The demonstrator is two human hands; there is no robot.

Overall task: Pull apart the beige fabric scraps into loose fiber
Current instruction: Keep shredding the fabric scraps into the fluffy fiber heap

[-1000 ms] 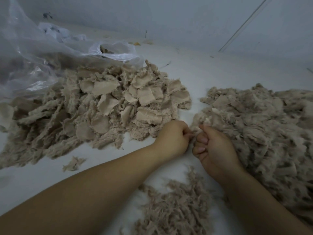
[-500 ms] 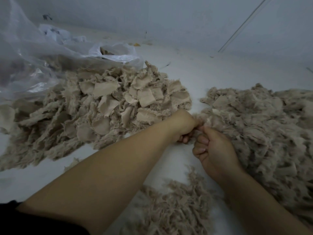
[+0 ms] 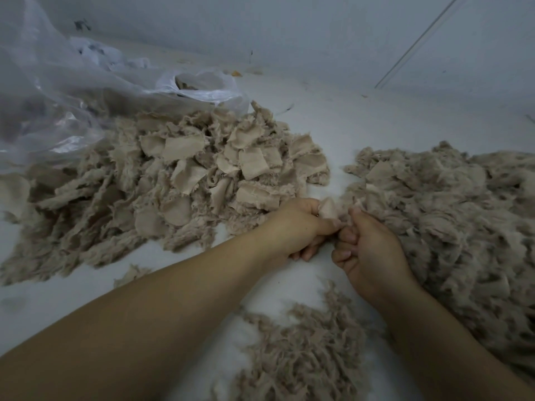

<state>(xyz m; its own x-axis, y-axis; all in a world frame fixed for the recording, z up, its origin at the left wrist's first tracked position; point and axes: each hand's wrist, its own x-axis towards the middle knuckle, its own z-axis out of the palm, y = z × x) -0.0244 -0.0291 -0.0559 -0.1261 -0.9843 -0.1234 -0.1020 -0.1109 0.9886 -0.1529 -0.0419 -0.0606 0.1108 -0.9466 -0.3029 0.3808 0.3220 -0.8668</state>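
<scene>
A beige scrap (image 3: 328, 209) is now standing up between the two hands, a flap of woven cloth that was not showing a second ago, when both fists were closed tight over the gap. So a fresh piece is coming into play, and by my reading the tearing is about to start on it. The left hand (image 3: 298, 227) is curling round the scrap's left edge, thumb and fingers pinching it; the right hand (image 3: 367, 250) is pinching the lower right corner, knuckles folded, fingers bunched narrow. The scrap is sitting above and between the fingertips, just touching the edge of the loose fiber heap (image 3: 451, 215) on the right. The left hand has drawn back from its reach of half a second ago. Behind it, the pile of whole scraps (image 3: 179, 180) is looking plentiful, so much work is remaining. A smaller tuft of fiber (image 3: 304, 351) is lying near the forearms, and a clear plastic bag (image 3: 86, 91) is slumping at the far left.
</scene>
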